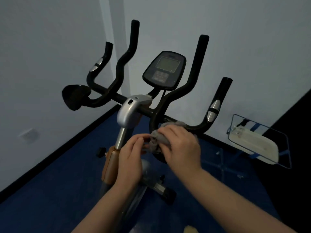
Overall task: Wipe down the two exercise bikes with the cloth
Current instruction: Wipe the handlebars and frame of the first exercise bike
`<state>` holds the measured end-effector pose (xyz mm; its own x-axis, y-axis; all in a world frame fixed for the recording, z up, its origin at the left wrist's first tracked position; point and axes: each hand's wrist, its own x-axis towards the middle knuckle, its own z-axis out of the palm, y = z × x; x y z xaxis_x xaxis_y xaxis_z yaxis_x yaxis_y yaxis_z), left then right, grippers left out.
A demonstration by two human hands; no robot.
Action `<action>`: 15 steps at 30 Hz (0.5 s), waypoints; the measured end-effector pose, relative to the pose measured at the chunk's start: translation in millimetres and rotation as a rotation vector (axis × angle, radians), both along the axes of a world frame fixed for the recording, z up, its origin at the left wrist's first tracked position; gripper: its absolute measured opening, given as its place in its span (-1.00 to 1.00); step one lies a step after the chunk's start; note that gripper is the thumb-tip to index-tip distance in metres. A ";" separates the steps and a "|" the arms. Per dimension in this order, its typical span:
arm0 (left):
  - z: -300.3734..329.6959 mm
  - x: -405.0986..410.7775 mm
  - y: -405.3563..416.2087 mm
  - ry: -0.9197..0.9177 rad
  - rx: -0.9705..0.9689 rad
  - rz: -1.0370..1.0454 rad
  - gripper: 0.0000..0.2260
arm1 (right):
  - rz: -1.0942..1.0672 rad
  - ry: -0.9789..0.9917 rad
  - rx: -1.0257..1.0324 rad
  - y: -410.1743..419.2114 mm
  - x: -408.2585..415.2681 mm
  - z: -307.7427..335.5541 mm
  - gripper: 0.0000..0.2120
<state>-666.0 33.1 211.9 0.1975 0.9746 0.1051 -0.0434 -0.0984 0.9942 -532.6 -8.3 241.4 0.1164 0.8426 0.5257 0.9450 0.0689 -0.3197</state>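
The exercise bike (129, 111) stands in a corner, walls behind it and to its left. Its console (165, 69) sits above and behind the handlebar (193, 81), which spreads to both sides. Before the handlebar's right half, the right hand (181, 147) holds the cloth (158, 140) against the bar, with the left hand (133, 157) just left of it, fingers touching the cloth. A mirror (257, 140) leans by the wall, right of the bike.

Two bare forearms, hands (158, 152) ungloved, no sleeves visible.
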 end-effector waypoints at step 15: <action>6.0 18.8 21.7 0.028 0.074 -0.076 -0.77 | 0.239 -0.240 -0.182 -39.1 40.0 6.4 -0.76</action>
